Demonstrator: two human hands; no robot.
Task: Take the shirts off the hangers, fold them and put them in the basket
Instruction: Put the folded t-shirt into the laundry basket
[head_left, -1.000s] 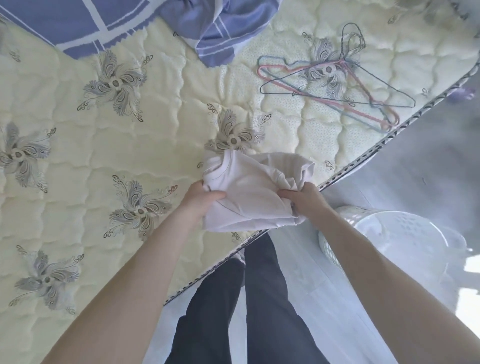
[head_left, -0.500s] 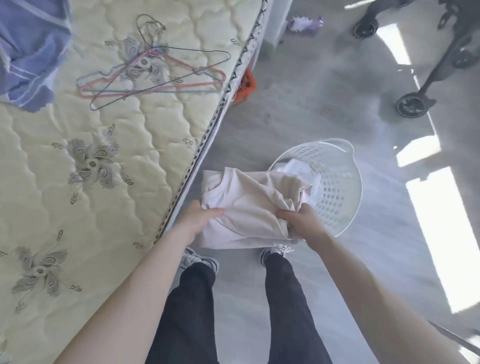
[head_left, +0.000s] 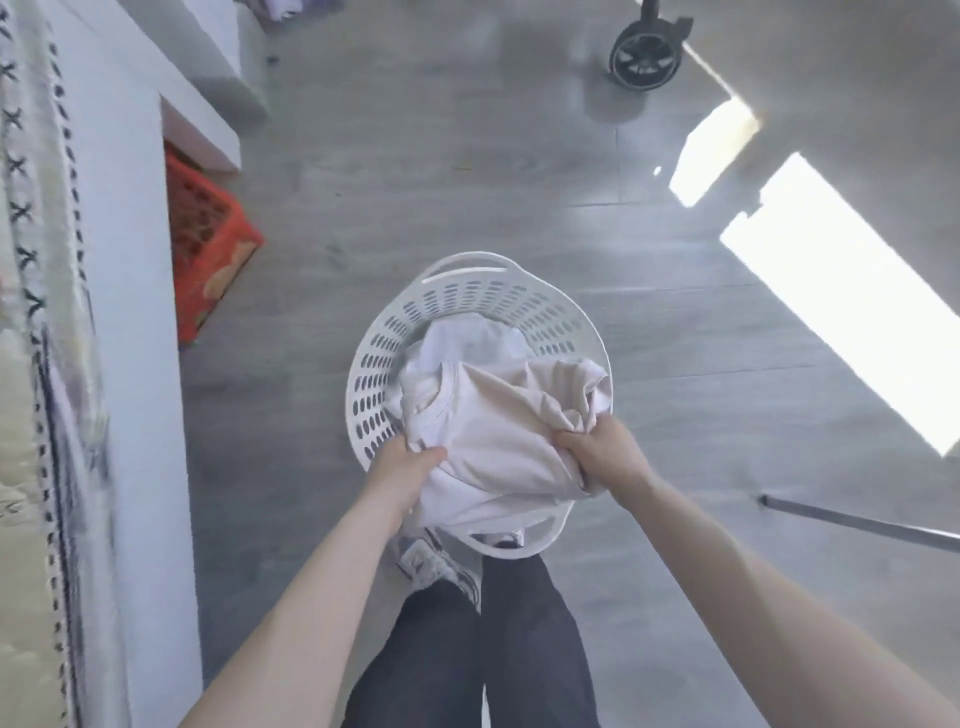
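Two hands hold one folded cream shirt (head_left: 498, 436) directly over a round white laundry basket (head_left: 374, 364) that stands on the grey plank floor (head_left: 415, 182). To the left, well apart from the basket, the quilted mattress (head_left: 26, 415) runs down the frame edge with its black-and-white stitched border, and a pale bed base (head_left: 135, 364) sits beneath it. An orange-red plastic crate (head_left: 202, 228) pokes out from under the bed base, its corner resting on the floor between bed and basket. Near the top of the view a black wheel (head_left: 645, 58) of some wheeled frame stands on the floor, far from the basket. Bright patches of sunlight (head_left: 852, 312) lie across the floor on the right, and a thin dark bar (head_left: 857, 522) crosses the lower right, near the right forearm. The person's dark trousers (head_left: 467, 649) and a grey-white sneaker (head_left: 436, 564) show just below the basket's near rim. Nothing lies between the shirt and the basket opening. The basket has slotted walls and a handle cutout at its far rim, and it already contains white cloth (head_left: 470, 340), visible behind the held shirt. The left hand (head_left: 402, 470) pinches the shirt's left edge below the collar, thumb on top. The right hand (head_left: 605, 452) is clenched on a bunched fold at the shirt's right side. The shirt covers the near half of the opening; whether it already touches the cloth inside cannot be told.
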